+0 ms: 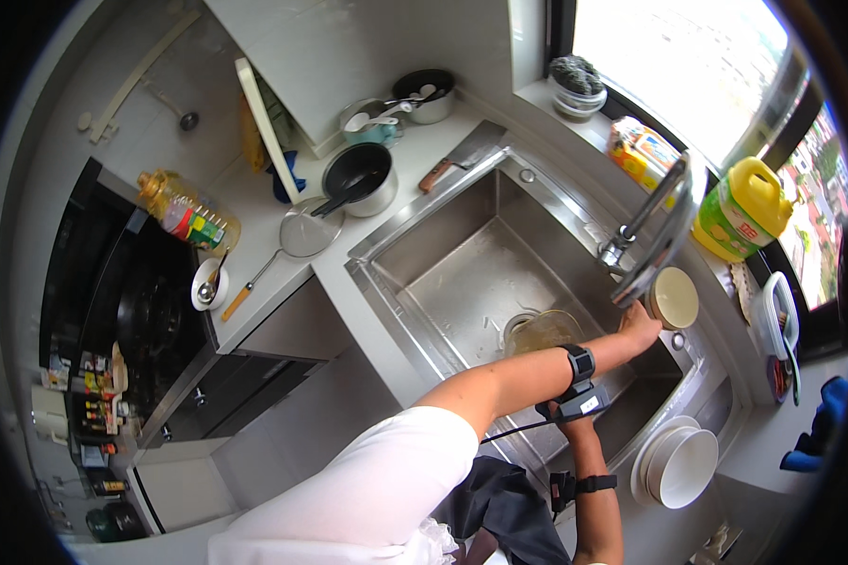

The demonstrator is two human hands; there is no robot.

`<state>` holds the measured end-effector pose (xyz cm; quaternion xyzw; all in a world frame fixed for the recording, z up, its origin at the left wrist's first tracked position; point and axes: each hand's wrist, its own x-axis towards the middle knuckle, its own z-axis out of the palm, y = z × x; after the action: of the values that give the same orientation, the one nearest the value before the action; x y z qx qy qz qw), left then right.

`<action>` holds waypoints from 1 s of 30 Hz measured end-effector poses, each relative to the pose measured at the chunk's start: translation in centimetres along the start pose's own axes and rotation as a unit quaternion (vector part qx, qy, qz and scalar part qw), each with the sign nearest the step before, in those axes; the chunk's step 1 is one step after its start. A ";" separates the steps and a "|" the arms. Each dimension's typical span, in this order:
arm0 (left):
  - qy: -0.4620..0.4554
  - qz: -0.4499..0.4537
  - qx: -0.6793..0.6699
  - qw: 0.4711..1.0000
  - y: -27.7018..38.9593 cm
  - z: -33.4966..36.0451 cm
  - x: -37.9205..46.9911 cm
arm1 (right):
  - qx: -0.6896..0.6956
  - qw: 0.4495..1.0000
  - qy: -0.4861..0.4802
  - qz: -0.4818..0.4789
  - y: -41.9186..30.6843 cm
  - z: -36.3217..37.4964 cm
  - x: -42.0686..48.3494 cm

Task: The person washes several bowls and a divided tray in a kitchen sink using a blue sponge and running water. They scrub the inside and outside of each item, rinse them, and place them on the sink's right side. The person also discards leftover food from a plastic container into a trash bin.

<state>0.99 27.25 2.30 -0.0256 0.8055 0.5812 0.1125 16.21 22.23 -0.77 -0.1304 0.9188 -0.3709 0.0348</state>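
Observation:
My left hand (639, 330) reaches across the stainless-steel sink (459, 282) to the base of a cream bowl (675, 298) on the far rim. Its fingers are at the bowl's side, just below the chrome faucet (636, 279); whether they grip the bowl is not clear. My right hand (571, 422) is over the near right part of the sink, partly hidden behind my left forearm and a strapped-on black device (585, 404). What it holds cannot be seen. A translucent yellowish dish (544, 330) lies in the basin, partly over the drain.
White bowls (682, 467) stand stacked right of the sink. A cleaver (463, 157), a saucepan (360, 185) and a strainer (311, 229) lie along the left counter. A yellow detergent jug (742, 210) stands by the window. An oil bottle (191, 212) is near the black stove (148, 318).

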 end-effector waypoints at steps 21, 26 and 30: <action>-0.290 0.063 0.188 0.936 -4.5 -17.0 -7.5 | 0.119 0.960 0.001 0.255 4.0 1.6 0.0; -0.366 0.155 0.245 0.884 -4.3 -22.0 -8.3 | 0.321 0.884 0.051 0.336 6.9 2.5 -0.8; -0.282 0.204 0.195 0.917 -8.3 -25.5 -9.0 | 0.393 0.793 0.058 0.463 1.0 3.1 1.6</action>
<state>7.29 -0.29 4.11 0.3266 0.8257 0.4059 0.2163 14.93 20.44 -3.66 0.3573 0.6450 -0.6461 0.1973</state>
